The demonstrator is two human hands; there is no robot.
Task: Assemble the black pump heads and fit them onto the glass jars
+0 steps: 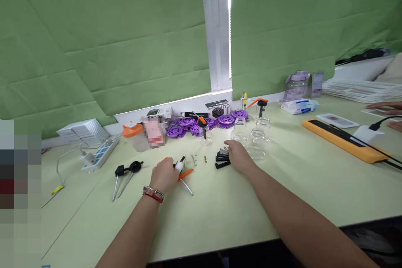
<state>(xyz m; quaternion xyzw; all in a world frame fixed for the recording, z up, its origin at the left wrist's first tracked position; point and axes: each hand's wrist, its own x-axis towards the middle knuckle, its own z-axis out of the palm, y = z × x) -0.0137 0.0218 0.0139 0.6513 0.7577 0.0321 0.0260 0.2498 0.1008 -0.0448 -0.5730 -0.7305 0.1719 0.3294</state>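
My left hand (165,174) is closed low over the table, with a white wrap or piece (179,166) at its thumb side. Small black and orange parts show around it; what its fingers hold is partly hidden. Just beside it lies an orange lever (186,174) with a metal rod (187,187). My right hand (238,157) lies against a bunch of black strip-like parts (222,158) and small springs (224,150), one finger stretched out to the left. Between the hands are a thin metal pin (194,160) and tiny brass-coloured pieces (205,159).
Clear glass jars (258,142) stand behind my right hand. Purple round parts (226,121) are heaped along the wall. A black two-legged piece (135,167) lies left, near a power strip (102,153). A yellow-orange device (342,140) and another person's hand (385,106) are at right.
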